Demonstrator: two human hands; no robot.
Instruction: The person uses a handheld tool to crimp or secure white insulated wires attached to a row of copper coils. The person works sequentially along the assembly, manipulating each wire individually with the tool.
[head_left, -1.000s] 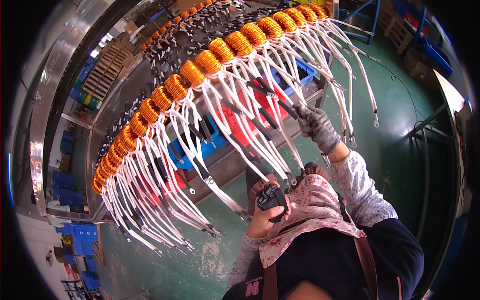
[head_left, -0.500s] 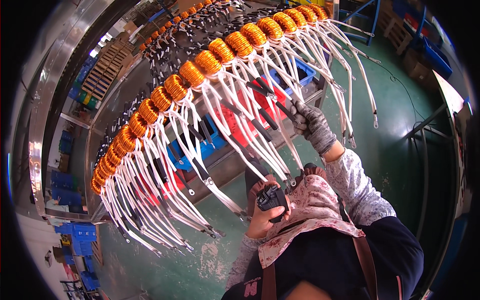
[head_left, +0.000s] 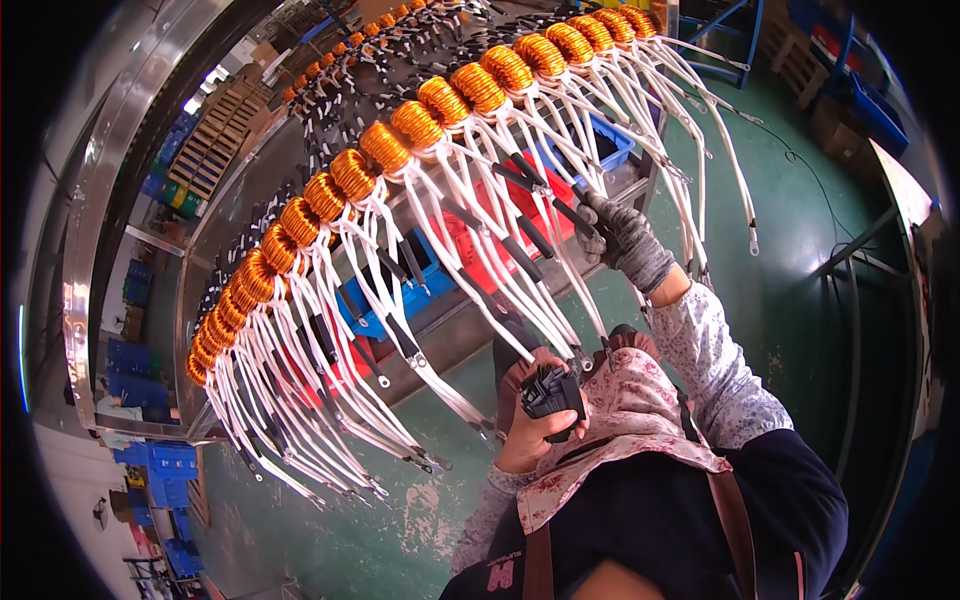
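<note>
A long curved row of copper-wound coils (head_left: 387, 147) hangs with white sleeved leads (head_left: 480, 310) drooping toward me, many tipped with metal ring terminals. Black tubing pieces (head_left: 535, 238) sit on several of the leads near the middle. My right hand (head_left: 628, 245), in a grey knit glove, is closed at the end of one black tubing piece (head_left: 572, 219) on a lead; its fingertips are partly hidden. Low in front of my apron, my bare left hand (head_left: 535, 435) grips a bundle of short black tubing pieces (head_left: 550, 392).
Behind the leads stand red bins (head_left: 470, 245) and blue bins (head_left: 405, 285) on a metal shelf. A metal frame post (head_left: 110, 150) rises at left. Farther back lies another row of coils (head_left: 345, 45) with black-tipped leads. Blue crates (head_left: 165, 475) stack at lower left on the green floor.
My left hand has shifted slightly right and up with the bundle. The right hand stays at nearly the same spot, its fingers a little turned.
</note>
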